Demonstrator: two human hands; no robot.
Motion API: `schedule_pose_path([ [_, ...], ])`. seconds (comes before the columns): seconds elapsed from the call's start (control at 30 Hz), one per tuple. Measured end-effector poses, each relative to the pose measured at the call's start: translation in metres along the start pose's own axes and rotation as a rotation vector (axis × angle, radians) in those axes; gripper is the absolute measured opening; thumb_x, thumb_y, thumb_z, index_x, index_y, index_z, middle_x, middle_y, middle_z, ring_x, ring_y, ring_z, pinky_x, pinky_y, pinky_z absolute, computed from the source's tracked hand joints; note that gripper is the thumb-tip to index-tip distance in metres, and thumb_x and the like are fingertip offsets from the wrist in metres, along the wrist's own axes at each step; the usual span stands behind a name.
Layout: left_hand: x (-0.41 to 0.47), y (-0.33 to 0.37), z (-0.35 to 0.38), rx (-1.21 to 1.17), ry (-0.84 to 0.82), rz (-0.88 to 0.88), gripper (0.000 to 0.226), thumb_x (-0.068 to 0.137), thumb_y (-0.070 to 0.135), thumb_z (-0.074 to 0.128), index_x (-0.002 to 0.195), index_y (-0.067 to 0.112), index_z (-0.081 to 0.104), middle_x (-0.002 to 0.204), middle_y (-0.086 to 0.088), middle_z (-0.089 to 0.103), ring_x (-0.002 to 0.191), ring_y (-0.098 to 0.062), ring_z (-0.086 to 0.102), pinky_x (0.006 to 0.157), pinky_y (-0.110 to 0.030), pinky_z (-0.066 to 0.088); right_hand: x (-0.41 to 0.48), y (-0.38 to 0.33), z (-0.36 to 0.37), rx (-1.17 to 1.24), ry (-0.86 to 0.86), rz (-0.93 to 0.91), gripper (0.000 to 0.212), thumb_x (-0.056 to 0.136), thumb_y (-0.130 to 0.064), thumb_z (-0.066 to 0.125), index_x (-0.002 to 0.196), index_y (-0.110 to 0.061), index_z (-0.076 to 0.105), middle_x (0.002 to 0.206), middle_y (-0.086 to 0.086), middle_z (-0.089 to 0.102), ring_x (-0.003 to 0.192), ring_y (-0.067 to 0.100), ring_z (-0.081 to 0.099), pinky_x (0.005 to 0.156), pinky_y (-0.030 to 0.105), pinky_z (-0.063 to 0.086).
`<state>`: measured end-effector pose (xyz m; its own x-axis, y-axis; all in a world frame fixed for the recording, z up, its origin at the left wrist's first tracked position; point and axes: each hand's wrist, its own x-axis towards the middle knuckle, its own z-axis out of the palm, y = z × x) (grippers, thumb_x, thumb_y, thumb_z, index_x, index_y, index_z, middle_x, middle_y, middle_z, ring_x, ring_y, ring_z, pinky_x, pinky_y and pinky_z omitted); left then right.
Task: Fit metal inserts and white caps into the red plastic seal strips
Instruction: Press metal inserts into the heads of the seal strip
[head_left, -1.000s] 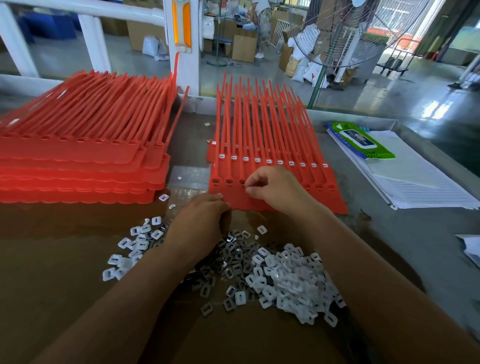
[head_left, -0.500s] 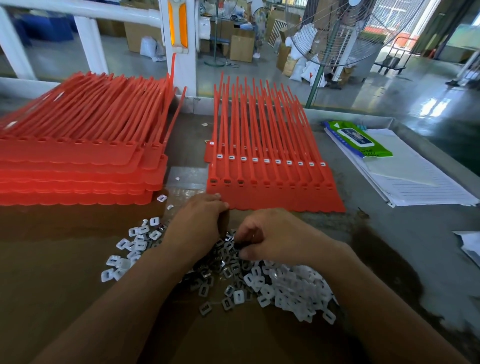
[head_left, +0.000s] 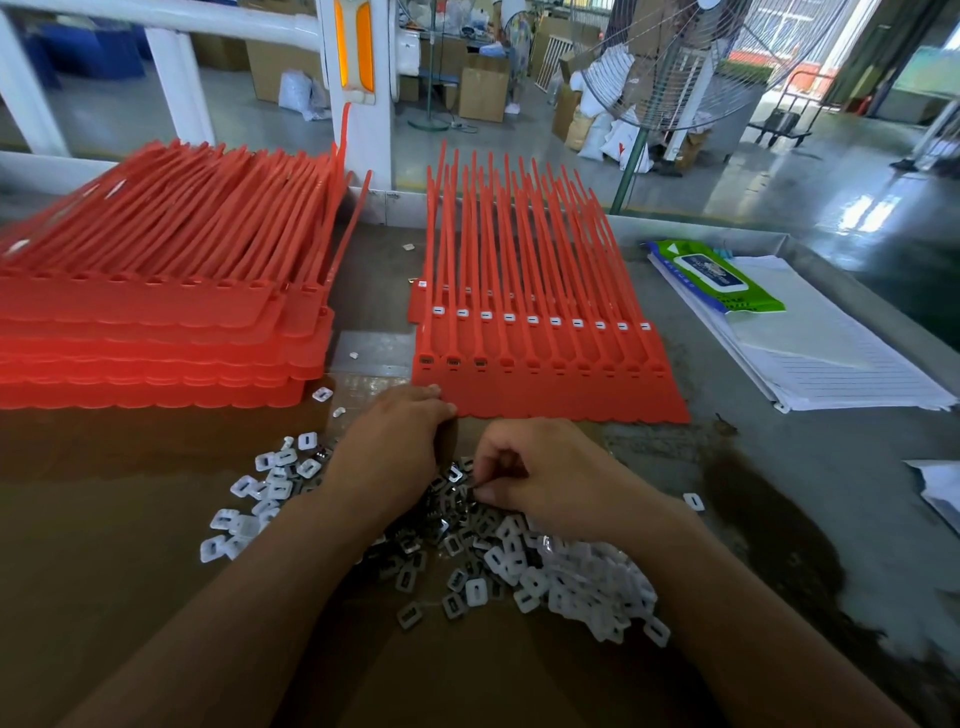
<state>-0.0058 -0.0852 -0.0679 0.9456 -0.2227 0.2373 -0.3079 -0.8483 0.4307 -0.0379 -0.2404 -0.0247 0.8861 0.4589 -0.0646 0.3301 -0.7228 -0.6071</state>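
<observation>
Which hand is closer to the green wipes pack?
Right. The right hand is below and left of the pack, over the inserts. The left hand sits farther left, touching the near edge of the strips.

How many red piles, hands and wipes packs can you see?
Red piles: 2, left pile and right pile
Hands: 2, left hand and right hand, pinching an insert
Wipes packs: 1
Total: 5
</observation>
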Motion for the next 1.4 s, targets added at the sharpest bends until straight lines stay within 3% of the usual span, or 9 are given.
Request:
schedule_pose_path([
  [0.17,0.000,0.000,0.000,0.010,-0.003,-0.004,0.042,0.085,0.005,0.046,0.123,0.019,0.055,0.138,-0.001,0.044,0.128,-0.017,0.037,0.104,-0.029,0.028,-0.002,0.003,-0.002,0.125,0.033,0.031,0.018,0.079,-0.004,0.067,0.086,-0.020,0.065,0.071,-0.016,0.061,0.068,-0.009,0.057,0.067,0.007,0.048],
  [0.4,-0.001,0.000,-0.001,0.014,-0.003,-0.002,0.042,0.085,0.005,0.046,0.123,0.020,0.054,0.138,0.000,0.044,0.128,-0.016,0.036,0.103,-0.027,0.027,-0.004,0.001,-0.005,0.158,0.034,-0.023,0.036,0.073,0.003,0.069,0.073,-0.032,0.060,0.069,-0.016,0.061,0.068,-0.013,0.057,0.064,0.003,0.044],
  [0.57,-0.001,0.000,-0.002,0.020,-0.010,-0.002,0.043,0.084,0.003,0.047,0.124,0.020,0.054,0.138,-0.001,0.044,0.128,-0.016,0.036,0.104,-0.028,0.027,-0.003,0.006,-0.004,0.274,0.116,-0.005,0.032,0.070,-0.001,0.075,0.071,-0.030,0.063,0.065,-0.012,0.063,0.065,-0.005,0.060,0.064,0.010,0.049],
  [0.73,-0.001,0.001,-0.003,0.032,-0.006,0.004,0.043,0.085,0.005,0.046,0.125,0.020,0.053,0.139,0.000,0.043,0.128,-0.016,0.035,0.103,-0.027,0.027,-0.002,0.011,-0.003,0.239,0.176,0.009,0.024,0.074,-0.013,0.074,0.068,-0.033,0.064,0.066,-0.011,0.063,0.063,-0.003,0.059,0.063,0.013,0.050],
  [1.1,0.001,0.000,0.000,0.024,-0.014,-0.013,0.042,0.086,0.006,0.046,0.124,0.021,0.054,0.139,0.000,0.043,0.128,-0.017,0.036,0.104,-0.030,0.028,0.003,0.014,-0.014,0.156,0.204,0.028,0.028,0.079,-0.007,0.067,0.070,-0.033,0.062,0.076,-0.002,0.065,0.071,0.009,0.061,0.069,0.019,0.052],
  [1.3,0.000,-0.001,0.001,0.031,0.005,0.017,0.040,0.086,0.005,0.049,0.121,0.020,0.056,0.137,-0.002,0.046,0.126,-0.018,0.039,0.103,-0.030,0.029,0.029,0.023,-0.037,0.087,0.229,0.106,0.030,0.081,-0.005,0.063,0.067,-0.032,0.059,0.072,-0.014,0.061,0.067,-0.007,0.056,0.061,0.008,0.043],
  [1.4,0.000,0.000,0.000,0.014,0.008,0.014,0.040,0.085,0.003,0.050,0.121,0.019,0.057,0.136,-0.003,0.047,0.126,-0.018,0.040,0.103,-0.029,0.028,0.050,0.031,-0.043,0.088,0.272,0.150,0.026,0.082,-0.002,0.062,0.069,-0.025,0.061,0.067,-0.016,0.057,0.065,-0.006,0.053,0.056,0.006,0.037],
])
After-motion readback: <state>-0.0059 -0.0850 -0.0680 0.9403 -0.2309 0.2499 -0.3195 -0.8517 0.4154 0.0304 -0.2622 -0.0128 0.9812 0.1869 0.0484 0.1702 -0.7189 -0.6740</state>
